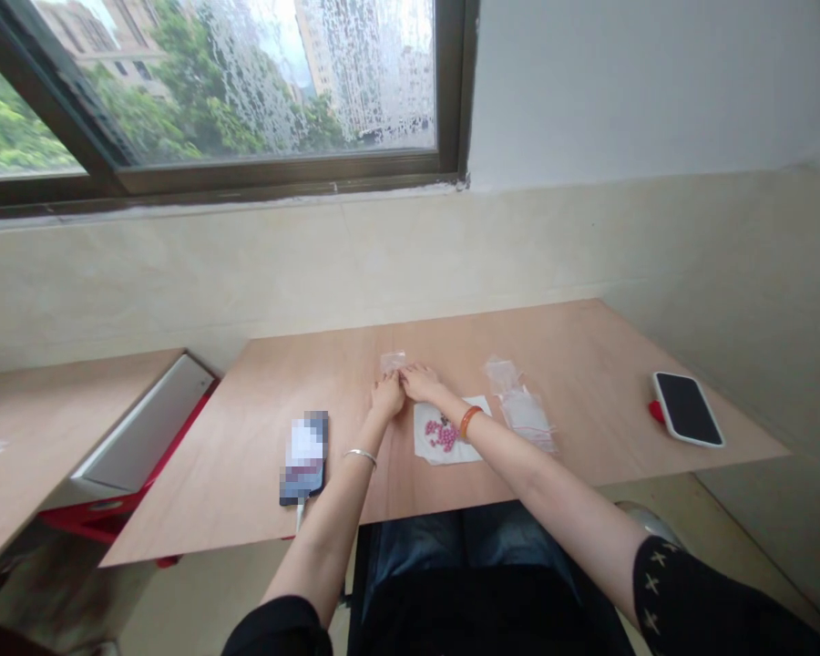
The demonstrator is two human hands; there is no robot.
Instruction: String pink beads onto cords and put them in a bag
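Note:
My left hand (386,394) and my right hand (421,382) meet at the middle of the table, fingers bent and pressed together. Under their fingertips is a small clear plastic bag (393,361), its far end sticking out beyond them. What the bag contains is too small to make out. Nearer to me, pink beads (441,437) lie in a loose cluster on a white sheet (475,451), partly covered by my right wrist. Several clear zip bags (523,415) lie in a pile right of the sheet.
On the left lies a phone (304,456) with a white cable. A second phone (688,409), white-edged, rests tilted on something red at the right. The wooden table (553,337) stands against a tiled wall beneath a window. Another table (75,410) is at the left.

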